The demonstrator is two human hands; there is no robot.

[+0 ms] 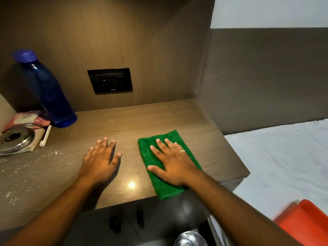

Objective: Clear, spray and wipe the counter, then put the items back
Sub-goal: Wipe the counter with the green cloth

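Both hands flat: right hand (174, 166) pressing folded green cloth (150, 157), left hand (99, 162) bracing wood-grain bench (204, 135). Sweep left, droplets (35, 167) beyond left hand.

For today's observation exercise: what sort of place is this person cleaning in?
Probably a bedroom or hostel room: a small wooden counter set in a nook beside a bed, with a wall socket and a water bottle.

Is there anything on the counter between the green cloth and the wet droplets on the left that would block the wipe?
Only the left hand, resting flat on the counter between the green cloth and the droplets. The blue bottle and steel lid sit farther back on the left.
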